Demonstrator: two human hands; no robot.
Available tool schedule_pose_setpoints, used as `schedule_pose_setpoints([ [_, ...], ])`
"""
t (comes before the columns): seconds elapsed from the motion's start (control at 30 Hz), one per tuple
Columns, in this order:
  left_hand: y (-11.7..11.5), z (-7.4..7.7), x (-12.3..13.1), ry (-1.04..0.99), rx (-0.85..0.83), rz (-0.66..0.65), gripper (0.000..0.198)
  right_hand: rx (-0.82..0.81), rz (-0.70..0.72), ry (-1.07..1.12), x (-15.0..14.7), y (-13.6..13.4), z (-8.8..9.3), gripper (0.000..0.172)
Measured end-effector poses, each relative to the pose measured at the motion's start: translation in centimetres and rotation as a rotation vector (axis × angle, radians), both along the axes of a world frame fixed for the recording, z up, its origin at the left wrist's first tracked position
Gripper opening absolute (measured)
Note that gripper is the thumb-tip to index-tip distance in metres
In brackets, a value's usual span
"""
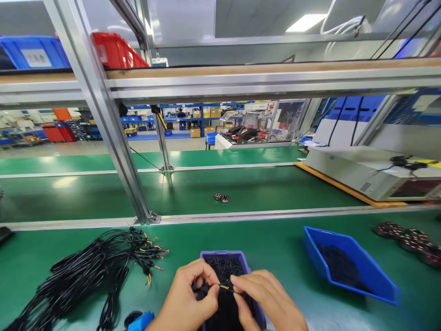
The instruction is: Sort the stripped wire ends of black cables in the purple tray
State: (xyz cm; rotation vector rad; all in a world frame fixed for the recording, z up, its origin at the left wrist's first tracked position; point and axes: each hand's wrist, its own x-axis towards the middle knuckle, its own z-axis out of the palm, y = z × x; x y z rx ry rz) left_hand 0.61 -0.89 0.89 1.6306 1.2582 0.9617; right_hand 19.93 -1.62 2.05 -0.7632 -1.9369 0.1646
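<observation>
My left hand (pixel 195 289) is closed on the end of a black cable (pixel 199 290), from which a red wire and a yellow wire (pixel 223 287) stick out. Facing it, my right hand (pixel 265 296) pinches a thin black sleeve (pixel 233 289) at the yellow wire's tip. The fingers partly hide both pieces. Both hands are over a purple bin (pixel 225 253) filled with small black tube pieces (pixel 225 265). To the left lies a bundle of black cables (pixel 86 262) with bare red and yellow wire ends.
A blue bin (pixel 375 280) with black pieces sits on the right, near several round copper-wound parts (pixel 413 241). Two similar parts (pixel 221 197) lie beyond the metal rail (pixel 241 216). A metal post (pixel 110 124) rises at left. A blue object (pixel 141 320) is beside my left wrist.
</observation>
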Motion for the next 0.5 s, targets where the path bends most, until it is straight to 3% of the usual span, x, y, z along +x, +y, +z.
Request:
schedule_pose_setpoints([
  [0.3, -0.4, 2.1, 1.0, -0.030, -0.048, 0.091, 0.010, 0.057, 0.012, -0.050, -0.2, 0.2, -0.1, 0.034],
  [0.5, -0.4, 1.7, 0.6, -0.068, -0.066, 0.039, 0.010, 0.037, 0.008, -0.023, -0.1, 0.3, -0.2, 0.032],
])
